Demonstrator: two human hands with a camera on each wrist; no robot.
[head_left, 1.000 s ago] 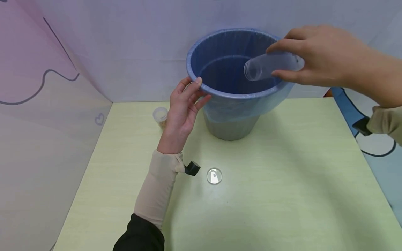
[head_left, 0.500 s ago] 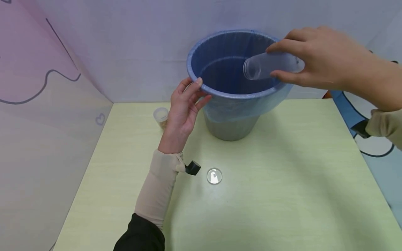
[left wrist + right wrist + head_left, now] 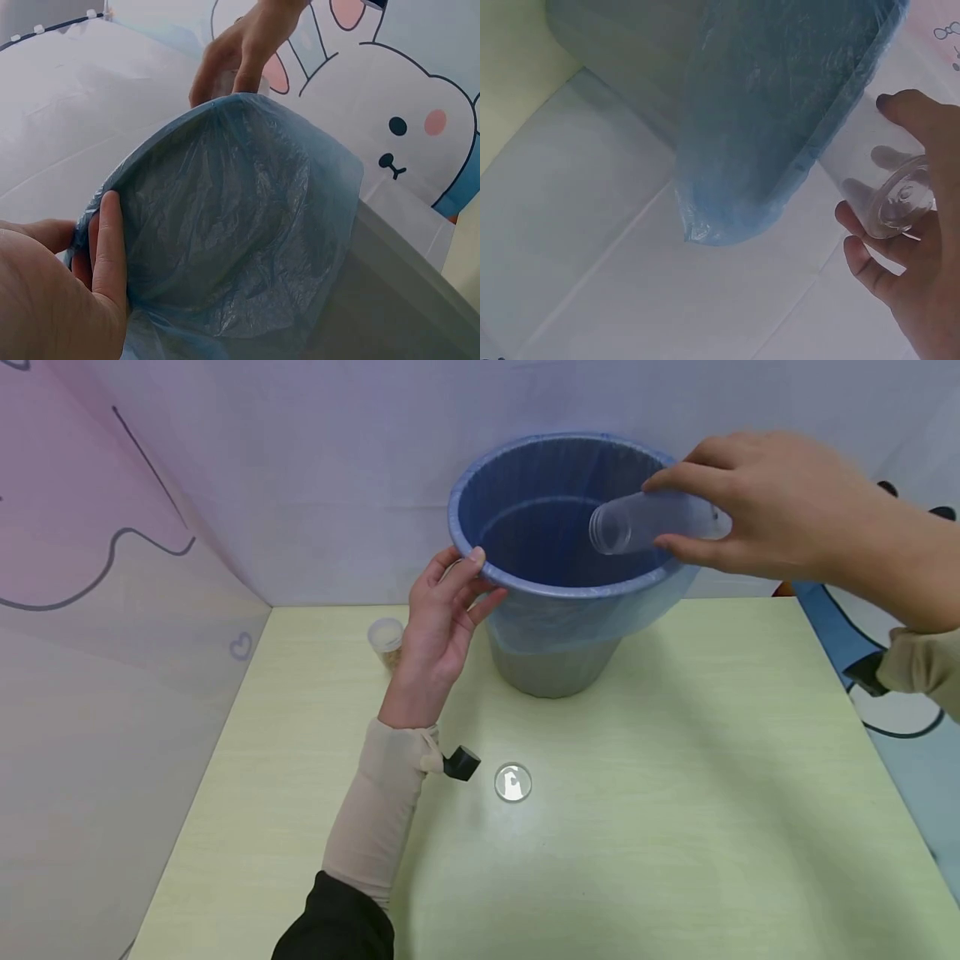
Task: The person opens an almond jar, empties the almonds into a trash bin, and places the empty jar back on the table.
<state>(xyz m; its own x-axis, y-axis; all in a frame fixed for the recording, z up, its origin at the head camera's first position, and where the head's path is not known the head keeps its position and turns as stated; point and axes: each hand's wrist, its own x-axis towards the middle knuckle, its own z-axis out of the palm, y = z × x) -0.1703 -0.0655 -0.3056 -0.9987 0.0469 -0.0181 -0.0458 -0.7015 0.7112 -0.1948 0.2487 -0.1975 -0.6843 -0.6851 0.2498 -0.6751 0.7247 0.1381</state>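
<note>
A grey bin (image 3: 551,672) lined with a blue plastic bag (image 3: 577,618) stands at the back of the table. My left hand (image 3: 438,635) grips its near left rim, thumb on top and fingers below, over the folded bag. My right hand (image 3: 780,506) holds a clear plastic jar (image 3: 660,521) over the right side of the bin. The jar is tipped nearly level, its uncapped mouth pointing left into the bin; it looks empty. In the right wrist view, the fingers wrap round the jar near its base (image 3: 904,199).
A round clear lid (image 3: 513,782) lies on the pale table (image 3: 675,827) in front of the bin. Behind my left hand stands a small clear jar (image 3: 387,639) with brownish contents, partly hidden by the wrist. A black cable (image 3: 903,735) hangs off the table's right side.
My right hand and the jar have shifted very slightly right and down in the head view. The left hand keeps its grip on the bin rim.
</note>
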